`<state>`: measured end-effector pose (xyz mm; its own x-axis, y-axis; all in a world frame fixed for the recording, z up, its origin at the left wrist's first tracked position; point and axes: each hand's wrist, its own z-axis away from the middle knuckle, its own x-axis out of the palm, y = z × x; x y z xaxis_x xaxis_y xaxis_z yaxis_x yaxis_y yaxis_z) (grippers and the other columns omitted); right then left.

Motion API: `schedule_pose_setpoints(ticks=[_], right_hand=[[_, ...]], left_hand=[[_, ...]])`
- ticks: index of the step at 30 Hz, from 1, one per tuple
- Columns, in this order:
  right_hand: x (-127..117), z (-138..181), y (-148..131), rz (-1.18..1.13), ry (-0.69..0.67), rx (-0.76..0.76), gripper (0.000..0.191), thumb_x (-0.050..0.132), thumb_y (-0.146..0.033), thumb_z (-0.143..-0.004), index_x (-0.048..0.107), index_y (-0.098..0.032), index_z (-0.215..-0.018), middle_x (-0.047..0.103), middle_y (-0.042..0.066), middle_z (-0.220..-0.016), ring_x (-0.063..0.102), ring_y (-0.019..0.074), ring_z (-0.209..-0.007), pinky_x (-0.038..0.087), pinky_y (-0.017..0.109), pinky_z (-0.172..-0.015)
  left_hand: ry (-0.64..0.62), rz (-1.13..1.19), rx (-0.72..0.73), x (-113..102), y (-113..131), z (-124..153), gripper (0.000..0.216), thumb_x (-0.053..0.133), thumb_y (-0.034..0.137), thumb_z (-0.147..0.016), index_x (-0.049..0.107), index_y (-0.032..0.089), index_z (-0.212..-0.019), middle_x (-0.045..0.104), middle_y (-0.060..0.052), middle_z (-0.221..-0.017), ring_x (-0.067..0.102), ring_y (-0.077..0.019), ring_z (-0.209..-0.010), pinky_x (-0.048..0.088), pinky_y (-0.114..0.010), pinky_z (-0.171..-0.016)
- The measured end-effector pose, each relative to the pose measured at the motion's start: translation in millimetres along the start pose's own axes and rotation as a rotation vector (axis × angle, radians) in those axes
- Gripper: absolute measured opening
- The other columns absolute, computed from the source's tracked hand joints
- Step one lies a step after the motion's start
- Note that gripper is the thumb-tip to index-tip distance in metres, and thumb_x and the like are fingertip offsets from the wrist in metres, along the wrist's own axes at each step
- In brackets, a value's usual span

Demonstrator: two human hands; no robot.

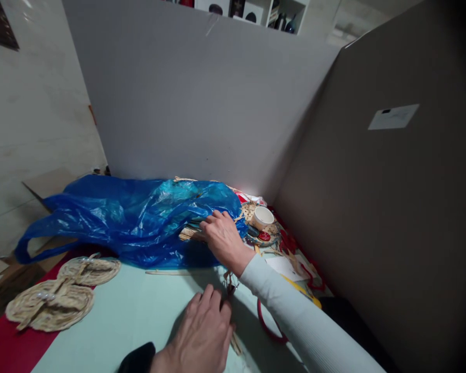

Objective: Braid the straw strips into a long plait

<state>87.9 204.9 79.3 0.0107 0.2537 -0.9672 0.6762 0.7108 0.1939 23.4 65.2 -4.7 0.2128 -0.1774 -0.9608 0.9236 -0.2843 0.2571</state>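
My right hand (226, 241) reaches over the table to the mouth of a blue plastic bag (140, 207). Its fingers are bent and closed at a bundle of dry straw strips (192, 232) that sticks out of the bag. Low in the middle, my left hand (204, 329) is palm down over the table with its fingers curled. Beside its thumb, the end of a straw strand (236, 343) shows; whether the hand grips it is hidden. A small dark object (231, 286) lies just beyond the left fingertips, too blurred to name.
Two woven straw sole-shaped pieces (52, 305) with beads lie at left on a red strip (8, 347). At right are a white cup (263, 217), a red round piece (264, 236), red-handled scissors (270, 326) and a yellow tool (303, 291). Grey panels (217, 103) stand behind and at right.
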Motion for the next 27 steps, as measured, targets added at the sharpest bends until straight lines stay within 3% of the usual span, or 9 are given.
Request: schedule_pose_setpoints(ticks=[3, 5, 8, 11, 14, 17, 27], right_hand=[[8, -7, -9, -0.012, 0.0, -0.083, 0.018, 0.055, -0.014, -0.098, 0.071, -0.016, -0.091, 0.072, 0.012, -0.094, 0.061, 0.0265, -0.105, 0.047, 0.041, -0.09], [15, -13, -15, 0.002, -0.015, -0.084, 0.014, 0.058, -0.016, -0.098, 0.071, -0.014, -0.093, 0.071, 0.01, -0.094, 0.063, 0.0248, -0.103, 0.05, 0.041, -0.091], [20, -19, -19, 0.037, -0.023, -0.039, 0.021, 0.063, -0.029, -0.099, 0.067, -0.014, -0.113, 0.068, 0.009, -0.114, 0.066, 0.024, -0.106, 0.054, 0.045, -0.092], [20, -21, -19, 0.06, -0.027, 0.007, 0.031, 0.064, -0.033, -0.099, 0.063, -0.015, -0.125, 0.064, 0.011, -0.127, 0.065, 0.0255, -0.11, 0.056, 0.047, -0.093], [19, -20, -17, 0.052, -0.068, 0.016, 0.032, 0.064, -0.033, -0.099, 0.062, -0.015, -0.126, 0.064, 0.011, -0.125, 0.066, 0.0247, -0.107, 0.057, 0.045, -0.091], [19, -19, -12, 0.03, -0.107, 0.024, 0.033, 0.064, -0.033, -0.099, 0.062, -0.014, -0.126, 0.064, 0.012, -0.125, 0.067, 0.024, -0.105, 0.058, 0.043, -0.088], [5, -10, -5, 0.029, -0.096, 0.104, 0.024, 0.06, -0.026, -0.101, 0.064, -0.014, -0.121, 0.067, 0.01, -0.117, 0.067, 0.0234, -0.105, 0.058, 0.042, -0.088]], left_hand=[[0.071, -0.085, 0.017, -18, 1, 1, 0.041, 0.049, 0.03, -0.097, 0.07, 0.011, -0.128, 0.065, -0.027, -0.137, 0.053, -0.0454, -0.135, 0.044, -0.061, -0.111], [0.13, -0.128, -0.003, -39, -7, -1, 0.035, 0.046, 0.024, -0.099, 0.074, 0.014, -0.116, 0.073, -0.022, -0.12, 0.064, -0.0409, -0.12, 0.051, -0.06, -0.103], [0.249, -0.182, -0.081, -73, -37, -14, 0.035, 0.041, 0.011, -0.099, 0.076, 0.012, -0.104, 0.075, -0.018, -0.105, 0.067, -0.0355, -0.107, 0.055, -0.054, -0.096], [0.36, -0.23, -0.139, -95, -78, -35, 0.028, 0.047, 0.01, -0.099, 0.072, 0.01, -0.111, 0.072, -0.018, -0.114, 0.064, -0.0326, -0.112, 0.054, -0.046, -0.097], [0.445, -0.285, -0.209, -97, -113, -54, 0.031, 0.056, 0.013, -0.098, 0.064, 0.008, -0.127, 0.064, -0.021, -0.134, 0.058, -0.0341, -0.126, 0.052, -0.048, -0.102], [0.473, -0.337, -0.232, -88, -132, -63, 0.034, 0.067, 0.02, -0.095, 0.062, 0.016, -0.129, 0.062, -0.013, -0.138, 0.06, -0.0314, -0.125, 0.054, -0.052, -0.099], [0.509, -0.412, -0.197, -83, -139, -67, 0.029, 0.066, 0.02, -0.095, 0.065, 0.019, -0.124, 0.065, -0.009, -0.13, 0.062, -0.0289, -0.118, 0.057, -0.048, -0.093]])
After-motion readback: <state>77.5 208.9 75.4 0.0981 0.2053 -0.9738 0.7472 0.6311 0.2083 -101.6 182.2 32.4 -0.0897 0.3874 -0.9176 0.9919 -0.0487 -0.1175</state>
